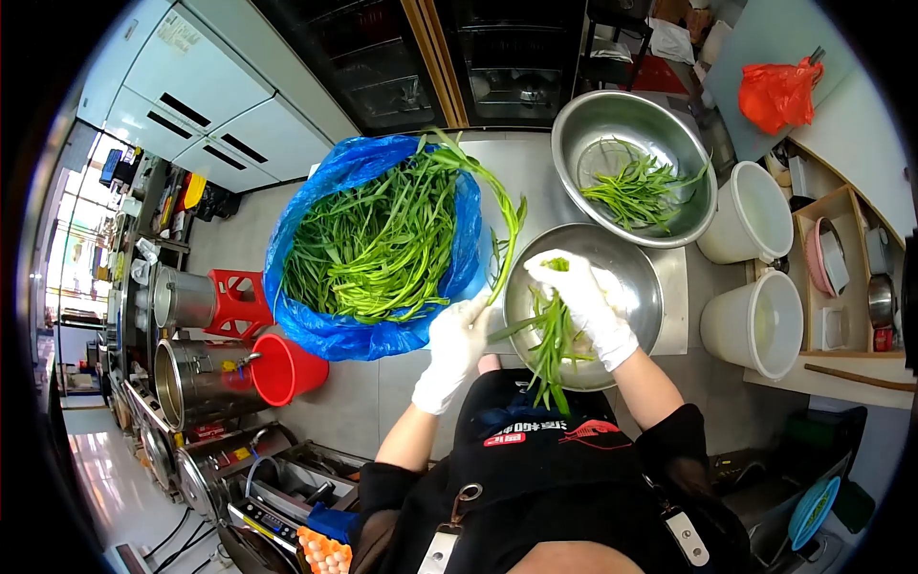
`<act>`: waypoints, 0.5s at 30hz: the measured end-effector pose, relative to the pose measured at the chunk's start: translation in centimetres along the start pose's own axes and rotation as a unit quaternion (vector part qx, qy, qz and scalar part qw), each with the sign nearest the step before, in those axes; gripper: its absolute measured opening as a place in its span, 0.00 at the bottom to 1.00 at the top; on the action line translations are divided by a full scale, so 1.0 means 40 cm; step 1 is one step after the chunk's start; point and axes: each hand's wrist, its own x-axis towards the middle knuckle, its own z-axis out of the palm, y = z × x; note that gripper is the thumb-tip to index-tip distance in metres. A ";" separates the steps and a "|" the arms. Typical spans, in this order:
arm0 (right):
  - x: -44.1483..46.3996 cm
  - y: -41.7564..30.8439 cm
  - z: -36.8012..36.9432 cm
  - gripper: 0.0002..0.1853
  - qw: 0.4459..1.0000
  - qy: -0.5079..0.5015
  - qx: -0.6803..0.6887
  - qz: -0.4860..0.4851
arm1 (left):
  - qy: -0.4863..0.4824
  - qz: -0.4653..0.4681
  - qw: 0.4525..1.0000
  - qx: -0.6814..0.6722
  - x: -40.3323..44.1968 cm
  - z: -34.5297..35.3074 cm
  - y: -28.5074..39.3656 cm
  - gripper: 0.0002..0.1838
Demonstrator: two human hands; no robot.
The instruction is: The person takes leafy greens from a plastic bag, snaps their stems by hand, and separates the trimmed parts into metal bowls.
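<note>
My left hand (459, 337), in a white glove, is closed on the lower end of a long water spinach stalk (513, 225), whose leafy tip arches up over the blue bag. To its right, my gloved right hand (585, 298) grips a small bunch of water spinach (549, 359) above the near steel bowl (639, 263). The bunch's leaves hang down past the bowl's near rim. At my left stands a blue plastic bag (320, 337), open and heaped with water spinach (382, 239). The far steel bowl (583, 143) holds a smaller pile of greens (639, 189).
Two white buckets (749, 212) stand right of the bowls, beside a wooden shelf (832, 215). A red bucket (287, 370), a red stool (234, 301) and steel pots (196, 383) are at left. Eggs (323, 552) sit near my left elbow.
</note>
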 end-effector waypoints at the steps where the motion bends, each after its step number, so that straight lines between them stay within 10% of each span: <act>1: 0.004 -0.014 -0.022 0.07 1.000 0.013 0.003 0.001 | 0.005 0.043 0.997 0.060 -0.004 -0.036 0.005 0.10; 8: 0.022 -0.122 -0.069 0.08 0.975 0.049 -0.153 -0.153 | -0.003 0.130 0.979 0.155 -0.036 -0.169 0.000 0.10; 15: 0.035 -0.149 -0.030 0.08 0.892 0.042 -0.309 -0.328 | -0.055 -0.037 0.977 -0.205 -0.047 -0.238 -0.077 0.08</act>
